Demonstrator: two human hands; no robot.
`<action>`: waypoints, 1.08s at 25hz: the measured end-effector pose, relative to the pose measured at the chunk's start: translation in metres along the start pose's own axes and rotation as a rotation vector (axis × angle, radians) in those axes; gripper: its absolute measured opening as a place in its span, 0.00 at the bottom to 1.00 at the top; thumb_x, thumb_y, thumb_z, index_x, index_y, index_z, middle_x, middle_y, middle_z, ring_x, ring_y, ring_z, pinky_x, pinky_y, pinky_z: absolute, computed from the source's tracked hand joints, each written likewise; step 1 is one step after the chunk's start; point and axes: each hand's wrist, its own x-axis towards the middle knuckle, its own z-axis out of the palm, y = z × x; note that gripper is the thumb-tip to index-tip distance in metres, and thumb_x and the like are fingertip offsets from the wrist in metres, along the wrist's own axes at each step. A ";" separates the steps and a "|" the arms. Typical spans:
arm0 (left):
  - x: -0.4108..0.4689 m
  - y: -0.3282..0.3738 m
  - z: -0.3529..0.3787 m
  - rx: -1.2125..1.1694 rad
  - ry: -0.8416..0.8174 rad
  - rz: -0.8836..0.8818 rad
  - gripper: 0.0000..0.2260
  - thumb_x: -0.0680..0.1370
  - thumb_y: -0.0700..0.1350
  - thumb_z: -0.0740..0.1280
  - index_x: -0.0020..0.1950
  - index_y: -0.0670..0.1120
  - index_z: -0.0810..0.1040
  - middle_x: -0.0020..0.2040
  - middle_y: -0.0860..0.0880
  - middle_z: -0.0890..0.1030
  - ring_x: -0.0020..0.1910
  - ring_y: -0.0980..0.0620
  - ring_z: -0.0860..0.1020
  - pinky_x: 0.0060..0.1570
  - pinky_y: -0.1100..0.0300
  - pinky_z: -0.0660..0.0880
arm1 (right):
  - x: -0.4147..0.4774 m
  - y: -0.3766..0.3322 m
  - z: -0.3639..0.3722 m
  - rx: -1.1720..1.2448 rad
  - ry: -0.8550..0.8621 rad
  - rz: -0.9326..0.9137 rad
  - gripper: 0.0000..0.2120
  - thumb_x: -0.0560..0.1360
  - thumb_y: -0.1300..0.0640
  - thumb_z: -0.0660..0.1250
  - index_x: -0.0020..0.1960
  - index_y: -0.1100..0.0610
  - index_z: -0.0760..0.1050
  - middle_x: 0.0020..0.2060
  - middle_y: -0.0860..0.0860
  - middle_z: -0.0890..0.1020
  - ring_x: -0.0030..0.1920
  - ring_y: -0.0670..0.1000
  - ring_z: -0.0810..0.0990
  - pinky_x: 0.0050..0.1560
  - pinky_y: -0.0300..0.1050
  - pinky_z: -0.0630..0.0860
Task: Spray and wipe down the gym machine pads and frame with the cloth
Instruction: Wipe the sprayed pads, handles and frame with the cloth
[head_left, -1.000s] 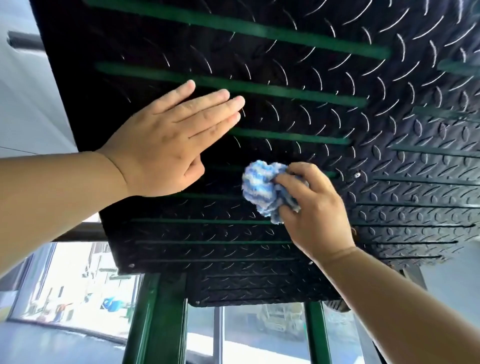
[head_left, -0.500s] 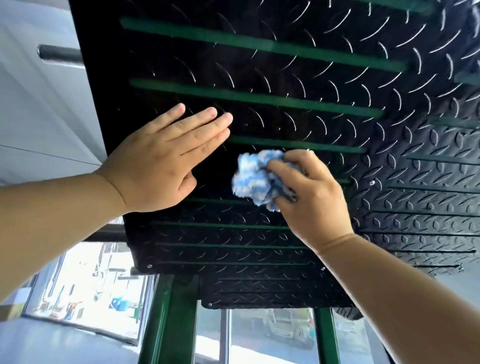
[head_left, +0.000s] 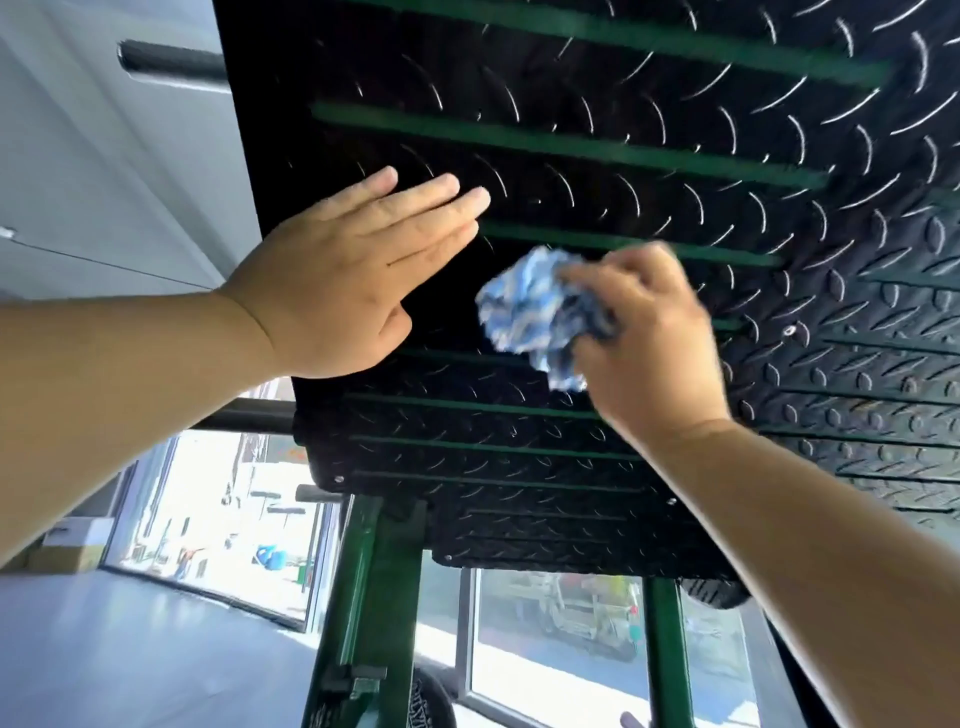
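The person's right hand (head_left: 644, 343) has its fingers curled round a blue-and-white cloth (head_left: 535, 312), pinching it into a tight wad against the black tread-pattern plate (head_left: 623, 171) of the gym machine. The cloth sits near the middle of the plate, just beside the left hand (head_left: 337, 280). That hand lies flat on the plate, with its fingers straight and pressed together, apparently bracing it. The right hand is blurred, so how firmly it grips cannot be told. The main risk is likely poor coverage. A cloth bunched this small touches little surface, so it may skip the hollows between the raised treads and the green strips (head_left: 571, 140). The fabric could also catch on a tread edge or on the screw head (head_left: 789, 330) close to the right hand and pull out of the fingers. Knuckles may scrape the ridges if the wad slips. No spray bottle is in view, so a dry pass may only smear dirt. The green frame post (head_left: 379, 597) below looks untouched.
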 end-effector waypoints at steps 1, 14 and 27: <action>0.000 0.000 0.001 0.003 0.007 0.005 0.28 0.74 0.41 0.51 0.76 0.41 0.59 0.77 0.46 0.57 0.76 0.46 0.56 0.74 0.46 0.53 | 0.019 -0.002 -0.007 0.044 0.141 0.074 0.23 0.65 0.68 0.62 0.58 0.58 0.79 0.51 0.53 0.74 0.45 0.41 0.71 0.49 0.37 0.76; -0.018 0.002 0.005 -0.044 -0.014 -0.041 0.29 0.74 0.42 0.53 0.76 0.40 0.59 0.77 0.44 0.58 0.76 0.47 0.56 0.74 0.47 0.54 | 0.036 -0.033 0.010 0.145 0.252 0.100 0.23 0.65 0.70 0.61 0.58 0.58 0.78 0.51 0.49 0.72 0.48 0.42 0.69 0.48 0.27 0.72; 0.013 0.020 -0.015 -0.130 0.105 0.018 0.12 0.75 0.43 0.63 0.57 0.46 0.76 0.53 0.44 0.79 0.44 0.43 0.76 0.35 0.50 0.75 | -0.007 -0.018 0.013 0.004 -0.179 -0.078 0.25 0.70 0.55 0.67 0.67 0.52 0.71 0.64 0.46 0.74 0.57 0.50 0.76 0.53 0.43 0.76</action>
